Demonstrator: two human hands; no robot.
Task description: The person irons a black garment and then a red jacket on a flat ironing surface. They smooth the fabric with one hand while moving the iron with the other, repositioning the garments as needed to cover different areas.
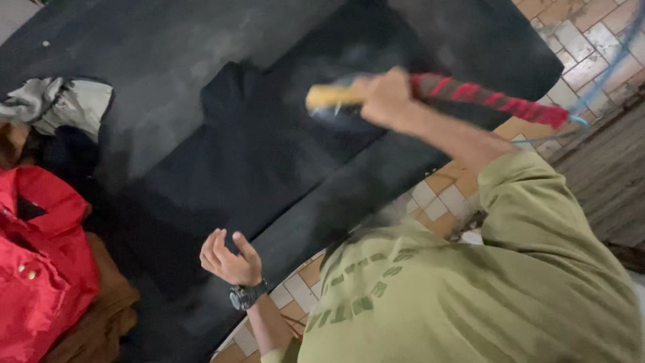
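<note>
My right hand grips the yellow handle of a dark iron, held over a black garment spread flat on a dark padded surface. A red-and-black wrapped cord runs from the iron past my wrist to the right. Pale steam or haze hangs around the iron. My left hand, with a black wristwatch, hovers at the near edge of the surface with its fingers loosely curled, holding nothing. My green sleeve and shirt fill the lower right.
A red garment lies at the left edge on a brown cloth. A grey-white cloth is bunched above it. Tiled floor shows beside the surface, with a thin blue cable at the upper right.
</note>
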